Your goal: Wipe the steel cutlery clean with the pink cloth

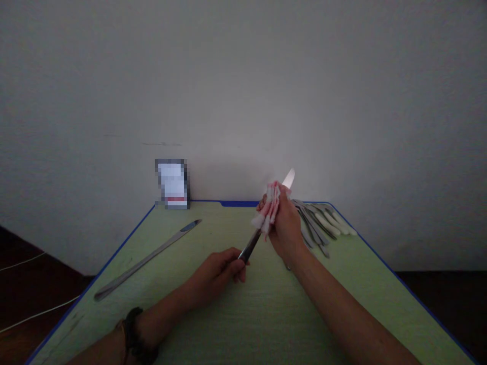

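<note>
A table knife (250, 247) is held up at a slant over the table, its shiny blade tip pointing away to the upper right. My left hand (222, 269) grips the end of its handle between thumb and fingers. Higher up, my right hand (286, 223) is closed round a pink and white cloth (271, 205), which is wrapped about the knife's middle. The cloth hides that stretch of the knife and some of my right fingers.
To the left, another knife (146, 263) lies alone on the pale green table (228, 324) with blue edging. Several pieces of cutlery (317, 223), some with pale handles, are piled at the back right. A blurred upright screen (174, 185) stands at the back left, near the wall.
</note>
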Tool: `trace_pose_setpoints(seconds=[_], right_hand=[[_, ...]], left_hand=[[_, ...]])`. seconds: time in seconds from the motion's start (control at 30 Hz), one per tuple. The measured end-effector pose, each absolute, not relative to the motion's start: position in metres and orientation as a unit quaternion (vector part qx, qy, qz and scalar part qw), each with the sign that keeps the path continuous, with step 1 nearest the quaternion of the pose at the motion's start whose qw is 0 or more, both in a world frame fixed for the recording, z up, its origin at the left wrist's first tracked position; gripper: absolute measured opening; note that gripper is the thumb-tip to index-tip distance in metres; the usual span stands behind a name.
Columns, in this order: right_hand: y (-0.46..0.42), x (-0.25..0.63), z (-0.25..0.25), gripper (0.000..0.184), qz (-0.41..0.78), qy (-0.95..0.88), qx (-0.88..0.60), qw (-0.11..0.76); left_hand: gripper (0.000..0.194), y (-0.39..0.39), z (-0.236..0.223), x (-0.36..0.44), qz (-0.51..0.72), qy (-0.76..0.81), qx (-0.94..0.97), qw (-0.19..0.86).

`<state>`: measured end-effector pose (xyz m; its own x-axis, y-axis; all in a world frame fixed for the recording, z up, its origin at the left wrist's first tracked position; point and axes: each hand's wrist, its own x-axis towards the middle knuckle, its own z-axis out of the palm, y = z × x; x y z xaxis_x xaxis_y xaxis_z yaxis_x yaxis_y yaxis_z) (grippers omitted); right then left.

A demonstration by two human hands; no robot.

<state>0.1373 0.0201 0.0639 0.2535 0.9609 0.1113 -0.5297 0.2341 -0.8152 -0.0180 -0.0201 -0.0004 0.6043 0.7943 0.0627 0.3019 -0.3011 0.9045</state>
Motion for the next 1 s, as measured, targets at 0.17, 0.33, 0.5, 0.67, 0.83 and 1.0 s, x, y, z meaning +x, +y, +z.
trace_pose_setpoints(seconds=[0.17,0.33,0.5,0.67,0.83,1.0], right_hand=[[0.012,0.127,0.047,0.037,0.545,-0.425,-0.366,0.623],[0.008,0.119,0.037,0.039,0.568,-0.442,-0.357,0.595],[0.018,0.131,0.052,0.036,0.551,-0.375,-0.345,0.661],[0.027,0.155,0.080,0.030,0.477,-0.326,-0.321,0.750],[0.027,0.172,0.104,0.031,0.420,-0.315,-0.322,0.787],[0.022,0.158,0.084,0.037,0.441,-0.322,-0.339,0.766]], left_hand=[[0.030,-0.018,-0.003,-0.015,0.331,0.402,0.728,0.447],[0.036,-0.019,-0.004,-0.014,0.292,0.414,0.745,0.435],[0.031,-0.021,0.000,-0.014,0.245,0.399,0.784,0.408],[0.027,-0.022,0.000,-0.015,0.221,0.387,0.797,0.408],[0.024,-0.024,-0.002,-0.016,0.210,0.373,0.815,0.391],[0.026,-0.023,-0.002,-0.015,0.198,0.382,0.811,0.396]])
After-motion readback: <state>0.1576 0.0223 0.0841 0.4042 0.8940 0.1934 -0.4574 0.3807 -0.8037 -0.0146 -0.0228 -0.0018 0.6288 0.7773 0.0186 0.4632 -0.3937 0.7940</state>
